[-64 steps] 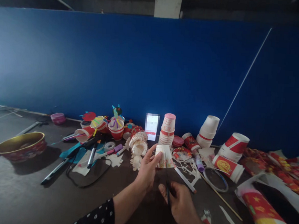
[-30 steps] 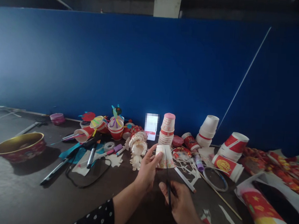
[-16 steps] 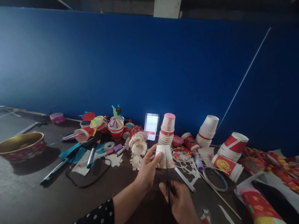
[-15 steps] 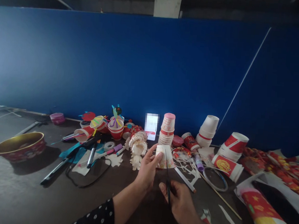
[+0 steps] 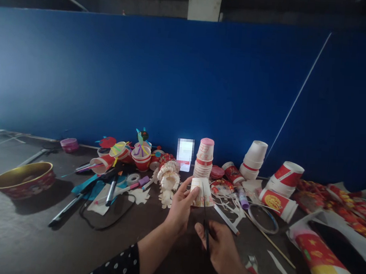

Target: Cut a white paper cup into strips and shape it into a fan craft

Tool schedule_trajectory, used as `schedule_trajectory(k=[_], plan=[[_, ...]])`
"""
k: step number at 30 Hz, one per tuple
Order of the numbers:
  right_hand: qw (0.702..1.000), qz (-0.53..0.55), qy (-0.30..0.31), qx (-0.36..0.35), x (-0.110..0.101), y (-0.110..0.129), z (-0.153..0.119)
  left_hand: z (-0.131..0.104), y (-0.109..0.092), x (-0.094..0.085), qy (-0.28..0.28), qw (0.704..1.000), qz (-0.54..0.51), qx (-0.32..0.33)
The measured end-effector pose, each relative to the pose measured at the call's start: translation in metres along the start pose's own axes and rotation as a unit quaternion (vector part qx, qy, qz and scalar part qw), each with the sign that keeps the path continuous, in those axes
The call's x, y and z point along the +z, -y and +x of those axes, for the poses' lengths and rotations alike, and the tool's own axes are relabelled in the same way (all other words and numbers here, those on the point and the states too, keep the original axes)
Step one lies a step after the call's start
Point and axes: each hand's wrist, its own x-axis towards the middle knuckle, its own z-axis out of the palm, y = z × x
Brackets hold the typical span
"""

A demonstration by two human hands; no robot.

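A white paper cup with a pale floral print [image 5: 199, 196] is gripped in my left hand [image 5: 181, 206], thumb on its near side. My right hand [image 5: 217, 244] is closed on black scissors [image 5: 206, 234], whose blades point up and lie against the cup's side. Whether the blades have cut into the paper is hard to tell. Just behind the cup stands a stack of paper cups [image 5: 204, 159] with a pink top.
A gold-rimmed bowl [image 5: 24, 180] sits at the left, near markers [image 5: 112, 190] and decorated cups [image 5: 142, 155]. Curled paper pieces [image 5: 168, 182] lie left of centre. More cup stacks [image 5: 254, 159], a wooden stick [image 5: 283, 255] and a red cup [image 5: 322, 262] are on the right.
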Motion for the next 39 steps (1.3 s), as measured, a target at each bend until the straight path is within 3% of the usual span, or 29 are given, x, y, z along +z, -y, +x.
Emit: schedule_trajectory(k=[7,19,39], plan=[[0.999,0.033,0.011,-0.003,-0.0003,0.0035,-0.0016,0.0010,-0.0015,0.0015,0.000,1.000,-0.011,-0.003],[0.999,-0.022,-0.016,-0.016,-0.0022,0.0056,-0.0016,-0.0007,-0.0036,0.0030,-0.010,1.000,-0.013,-0.003],[1.000,0.001,-0.002,0.013,-0.0026,0.0029,-0.0016,-0.0016,-0.0026,0.0024,-0.002,1.000,-0.010,0.001]])
